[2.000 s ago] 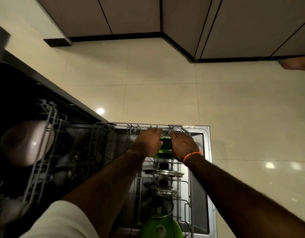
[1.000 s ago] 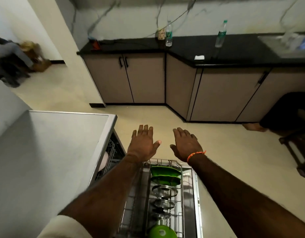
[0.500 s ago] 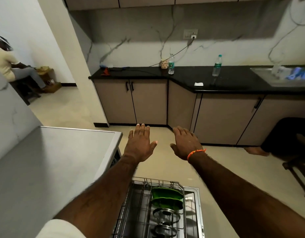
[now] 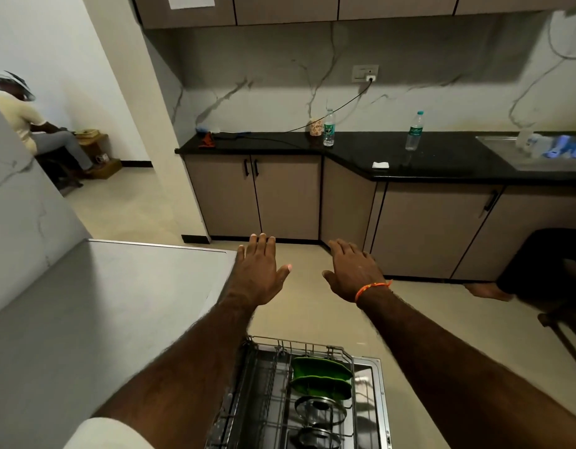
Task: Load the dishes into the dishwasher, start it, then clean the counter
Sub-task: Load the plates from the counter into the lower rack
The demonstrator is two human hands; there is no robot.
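Note:
The dishwasher's lower rack (image 4: pixel 270 377) is pulled out over the open door (image 4: pixel 374 403) at the bottom of the view. Two green plates (image 4: pixel 322 377) stand at its far end, with glass lids (image 4: pixel 319 413) behind them. My left hand (image 4: pixel 259 270) and my right hand (image 4: pixel 353 270) are held out flat in the air above the floor, fingers straight, holding nothing. The right wrist wears an orange thread. The dishwasher's grey top (image 4: pixel 102 306) lies at the left.
A black counter (image 4: pixel 393 157) runs along the far wall with two water bottles (image 4: pixel 328 128), a white cloth (image 4: pixel 380 164), a red rag (image 4: pixel 206 140) and a sink (image 4: pixel 532 153). A person sits at far left (image 4: pixel 24 124). A bare foot (image 4: pixel 487 290) shows at right.
My hands have left the green plate in the rack and risen empty. My head has tilted up from the rack, bringing the counter and wall into view.

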